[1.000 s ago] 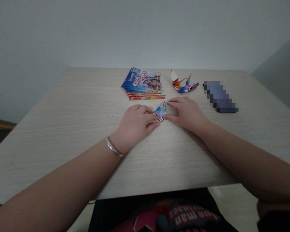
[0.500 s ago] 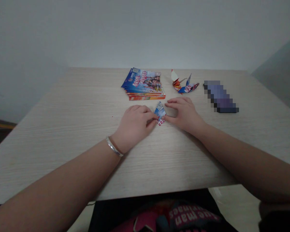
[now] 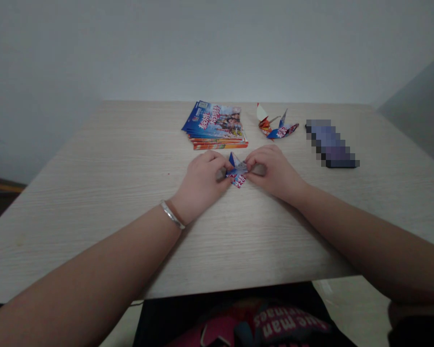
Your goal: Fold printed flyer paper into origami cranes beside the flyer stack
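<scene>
A small folded piece of printed paper, blue, white and red, sits on the wooden table between my two hands. My left hand, with a silver bracelet at the wrist, pinches its left side with curled fingers. My right hand pinches its right side, fingers curled too. A blue tip of the paper stands up between the fingertips. Much of the paper is hidden by my fingers.
A stack of printed leaflets lies just beyond my hands. Two folded paper figures rest to its right. A dark phone, blurred out, lies further right. The table's near edge runs above my lap.
Both hands have closed in on the folded paper. It lay flat as a diamond under my fingertips; now it is pinched from both sides and partly raised.
</scene>
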### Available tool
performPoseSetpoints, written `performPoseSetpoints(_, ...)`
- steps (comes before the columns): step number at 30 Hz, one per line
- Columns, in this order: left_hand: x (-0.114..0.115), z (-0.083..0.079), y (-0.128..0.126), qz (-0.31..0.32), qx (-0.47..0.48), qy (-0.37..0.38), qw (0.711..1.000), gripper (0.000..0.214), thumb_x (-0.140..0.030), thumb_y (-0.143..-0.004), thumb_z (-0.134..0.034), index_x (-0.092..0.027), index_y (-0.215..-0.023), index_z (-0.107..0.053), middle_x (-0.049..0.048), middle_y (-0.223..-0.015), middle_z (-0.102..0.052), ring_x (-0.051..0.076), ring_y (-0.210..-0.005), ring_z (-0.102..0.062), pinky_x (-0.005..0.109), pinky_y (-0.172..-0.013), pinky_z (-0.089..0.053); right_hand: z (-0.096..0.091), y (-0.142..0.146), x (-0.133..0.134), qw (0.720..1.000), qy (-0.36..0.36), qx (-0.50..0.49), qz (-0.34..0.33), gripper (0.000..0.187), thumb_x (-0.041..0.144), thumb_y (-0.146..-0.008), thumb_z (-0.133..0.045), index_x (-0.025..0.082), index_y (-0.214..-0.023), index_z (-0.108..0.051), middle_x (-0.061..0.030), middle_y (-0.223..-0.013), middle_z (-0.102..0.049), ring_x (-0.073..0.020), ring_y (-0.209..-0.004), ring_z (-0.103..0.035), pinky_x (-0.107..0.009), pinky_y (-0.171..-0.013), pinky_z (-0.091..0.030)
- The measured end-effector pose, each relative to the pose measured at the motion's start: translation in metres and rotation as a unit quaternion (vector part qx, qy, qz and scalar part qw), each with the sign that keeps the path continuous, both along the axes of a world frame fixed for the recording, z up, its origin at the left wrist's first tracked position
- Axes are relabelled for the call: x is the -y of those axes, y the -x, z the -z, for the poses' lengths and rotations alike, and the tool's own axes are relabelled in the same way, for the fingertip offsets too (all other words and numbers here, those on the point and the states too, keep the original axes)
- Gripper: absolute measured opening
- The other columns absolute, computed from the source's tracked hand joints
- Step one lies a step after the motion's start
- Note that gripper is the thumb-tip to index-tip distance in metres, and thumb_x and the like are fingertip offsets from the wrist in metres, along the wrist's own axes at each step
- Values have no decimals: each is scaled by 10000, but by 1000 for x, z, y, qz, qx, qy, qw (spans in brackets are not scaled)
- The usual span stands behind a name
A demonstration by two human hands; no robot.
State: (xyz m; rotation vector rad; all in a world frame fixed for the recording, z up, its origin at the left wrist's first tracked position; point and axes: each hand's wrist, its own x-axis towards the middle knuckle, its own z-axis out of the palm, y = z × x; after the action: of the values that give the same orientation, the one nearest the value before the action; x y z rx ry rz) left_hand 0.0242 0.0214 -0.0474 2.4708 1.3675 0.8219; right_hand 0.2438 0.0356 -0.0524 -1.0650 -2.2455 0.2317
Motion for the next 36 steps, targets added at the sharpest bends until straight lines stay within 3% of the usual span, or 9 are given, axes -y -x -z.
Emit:
performPoseSetpoints(3, 0, -3, 1, 38, -44, -4, 998, 75, -225, -846, -680, -178, -886, -724, 52, -903, -719, 225, -876, -649, 379, -848, -501, -3, -1, 1, 999, -2, 33, -36, 25, 175, -815, -701, 198, -816, -693, -24, -864, -746, -219, -896, -662, -389, -904, -465)
performPoseSetpoints(6, 0, -8, 4, 62, -95, -9, 993, 133, -249, -894, -641, -176, -919, -750, 59, -924, -753, 238, -904, -673, 398, -883, -501, -6, -3, 3, 994, -33, 75, -69, 90, 180, -872, -652, 179, -879, -742, -47, -884, -763, -221, -896, -673, -385, -889, -502)
performPoseSetpoints(13, 5, -24, 17, 157, -209, -7, 965, 309, -279, -982, -489, -202, -1154, -733, 47, -1244, -722, 246, -1139, -657, 461, -1056, -438, -9, -14, 9, 973, -102, 160, -130, 231, 199, -948, -564, 175, -1026, -780, -77, -1058, -782, -222, -972, -702, -379, -883, -569)
performPoseSetpoints(18, 12, -24, 15, 130, -272, -11, 953, 432, -351, -1016, -415, -183, -1369, -600, 69, -1426, -606, 285, -1323, -548, 584, -1200, -237, -5, -10, 8, 968, -119, 183, -124, 334, 179, -945, -509, 121, -1192, -727, -106, -1224, -736, -243, -1097, -698, -415, -1001, -550)
performPoseSetpoints(23, 20, -14, 12, 116, -288, 4, 951, 620, -495, -1020, -364, -104, -1495, -438, 152, -1581, -396, 335, -1471, -364, 568, -1219, -221, -8, -6, 12, 954, -104, 260, -107, 412, 163, -940, -487, 77, -1309, -647, -138, -1367, -641, -242, -1261, -623, -417, -1115, -475)
performPoseSetpoints(25, 22, -11, 13, 122, -283, 12, 951, 659, -540, -1010, -368, -121, -1518, -401, 158, -1602, -351, 342, -1496, -316, 560, -1221, -217, -10, -10, 14, 945, -99, 294, -102, 430, 149, -935, -497, 97, -1343, -626, -125, -1414, -604, -256, -1301, -591, -426, -1114, -475)
performPoseSetpoints(30, 22, -14, 21, 129, -270, 36, 954, 588, -513, -1007, -396, -237, -1526, -404, 80, -1600, -380, 366, -1486, -325, 586, -1213, -184, -17, -26, 6, 938, -90, 318, -105, 499, 103, -915, -550, 276, -1380, -605, -44, -1455, -574, -258, -1282, -607, -452, -1046, -524)
performPoseSetpoints(36, 20, -23, 27, 133, -258, 42, 956, 529, -502, -1010, -386, -312, -1500, -447, 19, -1585, -418, 348, -1437, -403, 516, -1187, -240, -22, -42, 0, 936, -74, 325, -117, 466, 140, -929, -548, 293, -1363, -624, -46, -1438, -597, -245, -1264, -622, -420, -1032, -534)
